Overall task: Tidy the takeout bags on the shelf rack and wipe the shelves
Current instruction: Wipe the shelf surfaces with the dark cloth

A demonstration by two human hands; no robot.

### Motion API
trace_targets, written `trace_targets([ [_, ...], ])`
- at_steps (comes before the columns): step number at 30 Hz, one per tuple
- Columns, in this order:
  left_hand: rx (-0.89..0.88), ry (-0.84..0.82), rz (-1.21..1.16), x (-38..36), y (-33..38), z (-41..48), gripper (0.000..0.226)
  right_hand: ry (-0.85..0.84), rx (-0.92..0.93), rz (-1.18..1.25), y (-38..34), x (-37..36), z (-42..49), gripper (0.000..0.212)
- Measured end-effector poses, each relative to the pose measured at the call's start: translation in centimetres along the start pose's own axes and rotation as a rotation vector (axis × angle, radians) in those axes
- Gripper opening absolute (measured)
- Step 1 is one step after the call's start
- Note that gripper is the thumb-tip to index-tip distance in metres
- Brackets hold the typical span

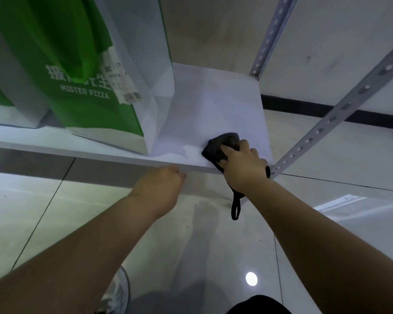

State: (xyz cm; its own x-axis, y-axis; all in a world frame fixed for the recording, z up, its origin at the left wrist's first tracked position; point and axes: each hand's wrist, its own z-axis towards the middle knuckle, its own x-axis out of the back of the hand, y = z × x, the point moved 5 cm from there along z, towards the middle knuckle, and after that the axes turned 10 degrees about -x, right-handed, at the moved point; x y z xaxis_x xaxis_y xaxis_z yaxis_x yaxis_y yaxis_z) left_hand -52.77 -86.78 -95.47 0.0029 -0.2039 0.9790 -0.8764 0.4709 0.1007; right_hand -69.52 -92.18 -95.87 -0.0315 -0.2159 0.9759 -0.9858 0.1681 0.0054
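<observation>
Left hand [162, 189] curled in an empty fist at the shelf's front edge, right hand [243, 164] gripping crumpled dark grey cloth [220, 143], loop dangling, on flat white shelf board [213, 105] near its right front corner, green-and-white paper takeout bag [84, 105] upright to the left

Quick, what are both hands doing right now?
Left hand: curled in a fist at the shelf edge, holding nothing visible.
Right hand: grips the dark cloth, pressing it on the shelf.
</observation>
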Motion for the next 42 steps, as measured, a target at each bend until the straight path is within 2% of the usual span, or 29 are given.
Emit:
trace_targets([
  [3,0.048,-0.061,-0.044,0.2,0.3,-2.7,0.028,-0.084,0.093,0.085,0.1,0.8,-1.6,0.036],
  [8,0.045,-0.093,-0.005,2.3,-0.5,-7.4,0.033,-0.134,0.292,0.327,-0.7,2.5,-5.5,0.039],
  [16,0.148,-0.075,-0.005,3.3,-8.1,-13.5,0.035,-0.028,0.538,0.276,-7.3,5.1,-11.5,0.041],
  [22,0.165,0.013,-0.005,2.1,-16.7,-18.3,0.034,0.077,0.55,0.219,-16.7,3.8,-13.8,0.042],
  [34,0.175,0.069,-0.01,2.2,-37.1,-31.8,0.036,0.105,0.448,0.216,-40.5,3.6,-18.4,0.039],
  [42,0.24,0.145,-0.026,5.4,-49.2,-38.4,0.032,0.119,0.475,0.133,-54.8,5.6,-19.8,0.038],
])
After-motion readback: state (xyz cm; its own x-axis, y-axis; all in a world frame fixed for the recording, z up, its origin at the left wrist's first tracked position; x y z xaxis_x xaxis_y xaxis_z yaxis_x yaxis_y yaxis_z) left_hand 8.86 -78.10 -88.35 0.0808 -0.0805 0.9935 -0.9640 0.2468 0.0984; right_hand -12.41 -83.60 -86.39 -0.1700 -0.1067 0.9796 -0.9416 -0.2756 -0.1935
